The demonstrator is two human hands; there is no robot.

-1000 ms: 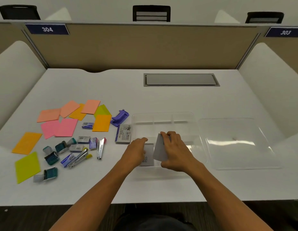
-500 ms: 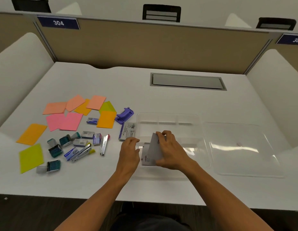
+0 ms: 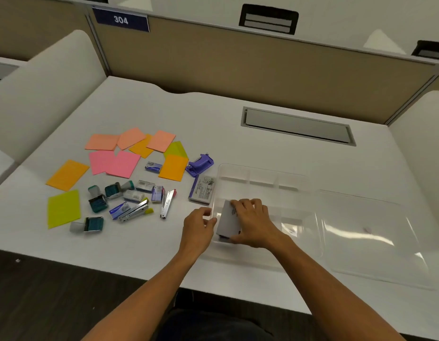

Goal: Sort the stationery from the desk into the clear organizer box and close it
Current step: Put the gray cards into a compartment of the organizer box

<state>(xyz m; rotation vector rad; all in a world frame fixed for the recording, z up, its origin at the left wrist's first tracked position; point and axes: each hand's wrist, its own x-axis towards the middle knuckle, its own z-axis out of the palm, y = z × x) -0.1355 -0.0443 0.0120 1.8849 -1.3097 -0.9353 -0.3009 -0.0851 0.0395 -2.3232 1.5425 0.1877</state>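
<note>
The clear organizer box (image 3: 262,173) sits open on the white desk, its clear lid (image 3: 370,237) lying flat to its right. My right hand (image 3: 252,221) presses a grey card pack (image 3: 229,221) into the box's near left compartment. My left hand (image 3: 198,226) rests against the box's left wall beside the pack, fingers curled. Another grey and purple pack (image 3: 202,189) lies just left of the box. Coloured sticky notes (image 3: 122,163), small stamps (image 3: 98,201), staplers (image 3: 134,210), staple boxes (image 3: 144,185) and a purple hole punch (image 3: 200,164) are scattered at the left.
A grey cable hatch (image 3: 298,126) is set into the desk behind the box. Tan partition walls (image 3: 238,67) and white side panels enclose the desk. The desk's front edge runs just below my forearms.
The grey pack has tipped from upright to nearly flat in the near left compartment under my right hand. My head has turned, shifting the scene rightward in view.
</note>
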